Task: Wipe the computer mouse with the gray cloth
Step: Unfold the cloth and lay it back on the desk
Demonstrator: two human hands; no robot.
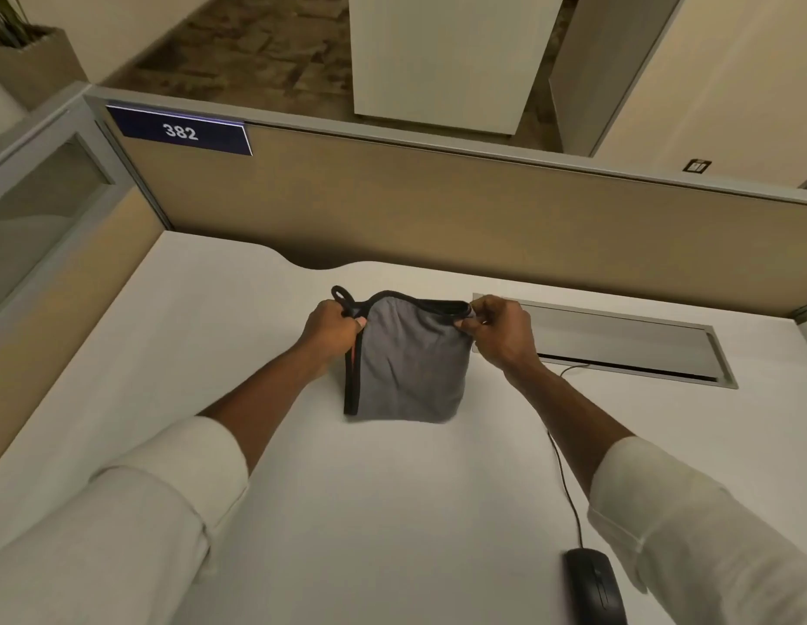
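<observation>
Both hands hold a gray cloth [410,367] up over the middle of the white counter [176,354]. The left hand [334,329] has a closed grip on the cloth's upper left corner, fingers curled around the black edging just below a small black loop [341,294] that sticks up at 11 o'clock from the cloth. The right hand [498,329] pinches the upper right corner between thumb and fingertips. The cloth hangs folded between them, its lower edge at or just above the counter; I cannot tell if it touches.

The black computer mouse [595,586] lies on the counter at about 5 o'clock from the cloth, well apart from it, near the right sleeve [690,534]. Its cable [564,484] runs up toward a metal cable hatch [618,342] at 3 o'clock from the cloth.
</observation>
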